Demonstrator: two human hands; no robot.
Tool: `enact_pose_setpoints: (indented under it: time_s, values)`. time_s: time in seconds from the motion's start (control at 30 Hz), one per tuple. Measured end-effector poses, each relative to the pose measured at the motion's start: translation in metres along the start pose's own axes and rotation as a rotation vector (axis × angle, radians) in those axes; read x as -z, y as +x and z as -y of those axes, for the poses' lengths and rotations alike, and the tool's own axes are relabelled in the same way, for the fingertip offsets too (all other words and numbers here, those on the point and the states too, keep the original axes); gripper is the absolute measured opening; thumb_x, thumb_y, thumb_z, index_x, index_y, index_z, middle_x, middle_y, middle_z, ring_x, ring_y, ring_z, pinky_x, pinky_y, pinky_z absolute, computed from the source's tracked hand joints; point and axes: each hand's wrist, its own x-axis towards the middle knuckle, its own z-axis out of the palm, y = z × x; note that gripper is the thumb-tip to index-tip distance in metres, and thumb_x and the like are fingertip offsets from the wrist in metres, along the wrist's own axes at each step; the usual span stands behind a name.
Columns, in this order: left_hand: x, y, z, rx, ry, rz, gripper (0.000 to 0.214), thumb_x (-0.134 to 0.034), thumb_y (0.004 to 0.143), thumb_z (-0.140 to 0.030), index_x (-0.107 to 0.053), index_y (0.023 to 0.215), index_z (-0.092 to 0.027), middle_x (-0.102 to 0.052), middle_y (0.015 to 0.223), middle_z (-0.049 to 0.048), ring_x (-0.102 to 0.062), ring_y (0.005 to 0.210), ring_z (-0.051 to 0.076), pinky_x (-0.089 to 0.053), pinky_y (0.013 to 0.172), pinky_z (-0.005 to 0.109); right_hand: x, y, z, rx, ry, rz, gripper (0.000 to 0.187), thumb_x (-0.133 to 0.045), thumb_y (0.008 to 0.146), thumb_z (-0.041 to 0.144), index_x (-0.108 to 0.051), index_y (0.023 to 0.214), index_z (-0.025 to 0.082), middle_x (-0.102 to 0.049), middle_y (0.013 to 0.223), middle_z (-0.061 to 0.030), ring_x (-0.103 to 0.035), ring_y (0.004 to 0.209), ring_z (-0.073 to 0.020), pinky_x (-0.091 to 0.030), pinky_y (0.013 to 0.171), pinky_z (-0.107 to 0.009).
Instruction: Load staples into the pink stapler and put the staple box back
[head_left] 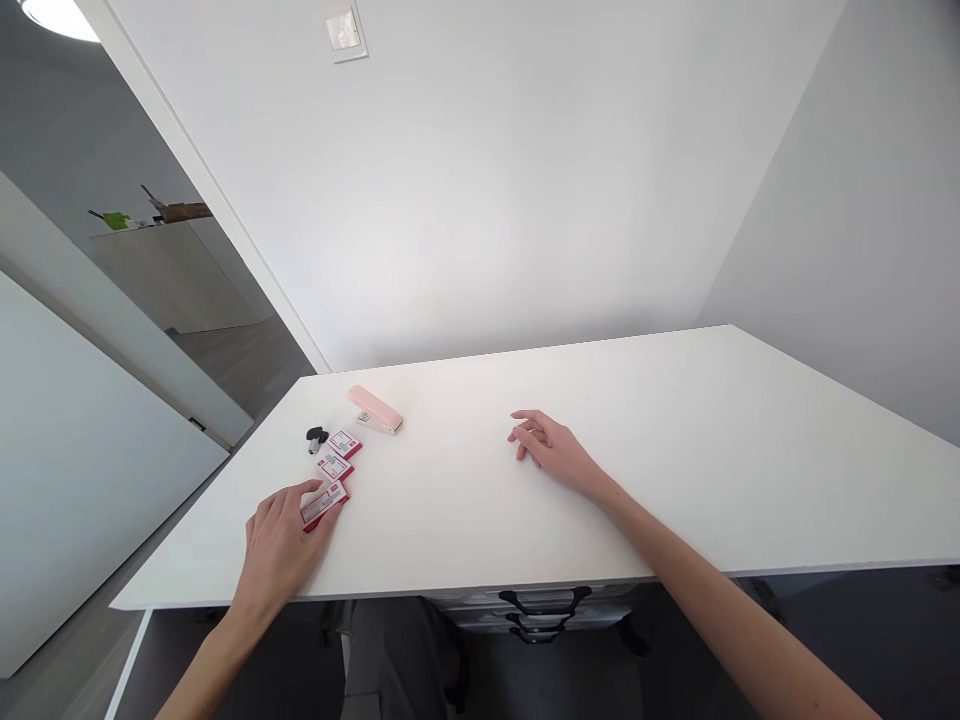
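Note:
My left hand (281, 545) rests on the white table (675, 450) near its front left edge, fingers closed around a small red and white box (324, 505). Two more such boxes (335, 466) (345, 443) lie in a row just beyond it. A pink stapler (375, 409) lies further back, and a small black and silver item (316, 437) sits left of the boxes. My right hand (547, 447) lies on the table's middle, fingers loosely spread and empty.
A grey drawer unit with black handles (536, 605) stands under the table's front edge. White walls close off the back and right. To the left, a corridor opens with a shelf holding objects (161, 213).

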Motion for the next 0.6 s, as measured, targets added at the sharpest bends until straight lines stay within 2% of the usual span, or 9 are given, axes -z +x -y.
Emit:
enact_pose_setpoints:
  time_s: [0.1, 0.2, 0.3, 0.4, 0.5, 0.6]
  values:
    - [0.001, -0.004, -0.002, -0.106, 0.053, -0.093, 0.051, -0.047, 0.095, -0.057, -0.059, 0.126, -0.019, -0.062, 0.129, 0.0162, -0.05, 0.125, 0.04, -0.038, 0.104, 0.056, 0.0, 0.0, -0.001, 0.001, 0.002, -0.003, 0.038, -0.051, 0.1, 0.052, -0.057, 0.13, 0.03, -0.073, 0.106, -0.0046, -0.068, 0.079, -0.0174, -0.049, 0.066, -0.032]
    - [-0.002, -0.011, -0.022, -0.286, 0.01, -0.125, 0.04, -0.049, 0.097, -0.05, -0.058, 0.122, -0.02, -0.062, 0.125, 0.014, -0.056, 0.118, 0.034, -0.042, 0.103, 0.049, -0.001, 0.001, -0.001, 0.001, 0.009, 0.001, 0.036, -0.052, 0.099, 0.052, -0.058, 0.127, 0.03, -0.073, 0.105, -0.0041, -0.068, 0.079, -0.0167, -0.049, 0.065, -0.031]
    - [-0.012, -0.013, -0.057, -0.367, -0.11, 0.023, 0.028, -0.048, 0.099, -0.042, -0.056, 0.117, -0.022, -0.062, 0.118, 0.0088, -0.064, 0.097, 0.024, -0.049, 0.083, 0.036, -0.002, 0.001, -0.001, -0.001, 0.015, 0.006, 0.035, -0.052, 0.099, 0.053, -0.061, 0.122, 0.028, -0.073, 0.102, -0.0039, -0.067, 0.076, -0.0162, -0.047, 0.062, -0.03]
    - [-0.025, -0.002, -0.093, -0.33, -0.162, 0.154, 0.017, -0.045, 0.099, -0.037, -0.05, 0.104, -0.022, -0.062, 0.097, 0.0024, -0.059, 0.068, 0.016, -0.042, 0.063, 0.029, -0.002, 0.0, 0.0, -0.003, 0.027, 0.006, 0.035, -0.053, 0.098, 0.054, -0.063, 0.117, 0.027, -0.073, 0.099, -0.004, -0.065, 0.074, -0.016, -0.046, 0.061, -0.03]
    - [-0.043, 0.02, -0.122, -0.362, -0.164, 0.216, 0.01, -0.041, 0.096, -0.027, -0.043, 0.088, -0.024, -0.053, 0.073, -0.0035, -0.046, 0.056, 0.015, -0.03, 0.058, 0.028, -0.002, 0.0, 0.001, -0.013, 0.031, 0.005, 0.035, -0.053, 0.097, 0.056, -0.066, 0.111, 0.026, -0.073, 0.096, -0.0038, -0.064, 0.072, -0.0154, -0.046, 0.061, -0.03]
    - [-0.064, 0.044, -0.141, -0.427, -0.155, 0.244, 0.021, -0.041, 0.086, -0.014, -0.031, 0.07, -0.023, -0.036, 0.059, -0.0045, -0.03, 0.052, 0.014, -0.019, 0.057, 0.03, -0.003, 0.001, 0.001, -0.025, 0.008, -0.003, 0.035, -0.054, 0.097, 0.057, -0.068, 0.106, 0.026, -0.074, 0.096, -0.0038, -0.063, 0.071, -0.0152, -0.045, 0.061, -0.03]
